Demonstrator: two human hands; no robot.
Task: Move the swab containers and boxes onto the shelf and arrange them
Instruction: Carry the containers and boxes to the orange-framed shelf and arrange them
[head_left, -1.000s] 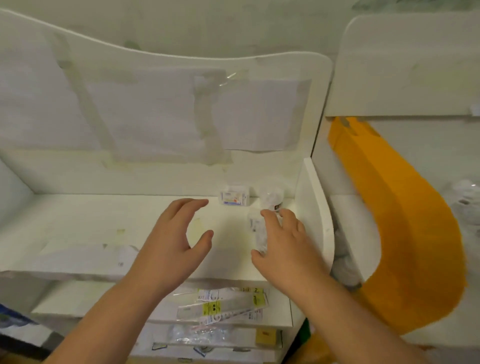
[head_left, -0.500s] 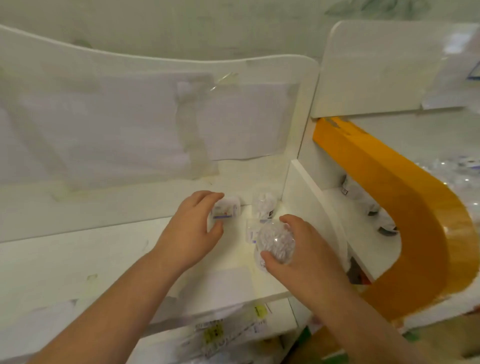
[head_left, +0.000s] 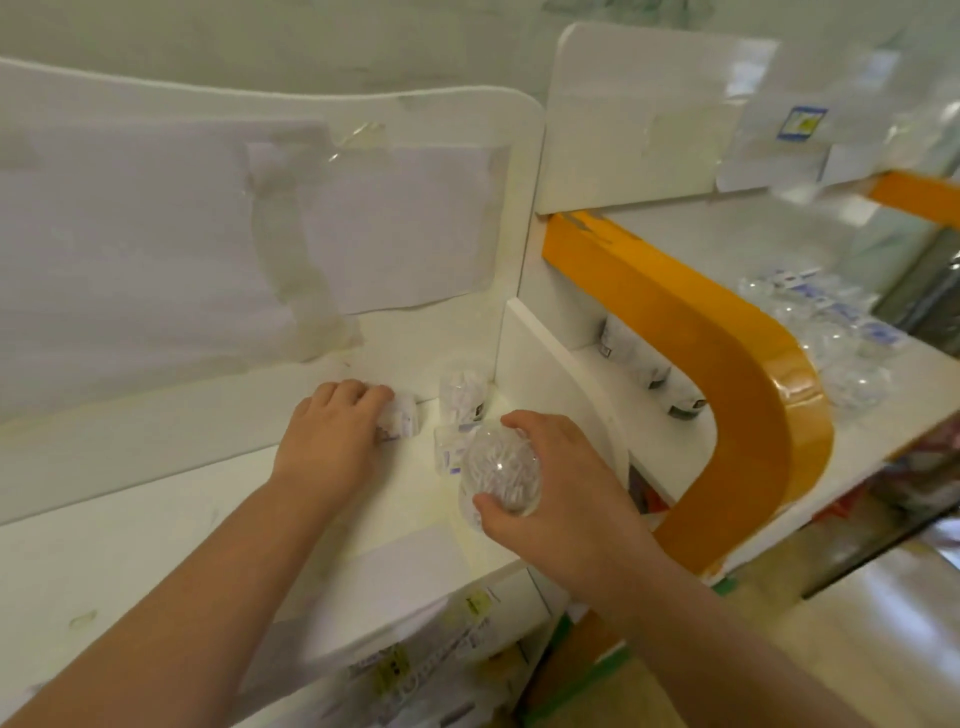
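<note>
**Hidden and blurred**

The left hand (head_left: 332, 441) covers most of a small box (head_left: 399, 421); its print is unreadable. Clear containers (head_left: 831, 332) at right are blurred. Packets (head_left: 415, 670) below the shelf (head_left: 156, 545) are smeared and cut by the bottom edge.

A wide orange curved band (head_left: 727, 374) runs along the front of the neighbouring white unit. White paper sheets (head_left: 218, 244) are fixed with clear tape (head_left: 296, 249) on the back panel. Yellow-labelled packets (head_left: 415, 670) lie on a lower level.
</note>
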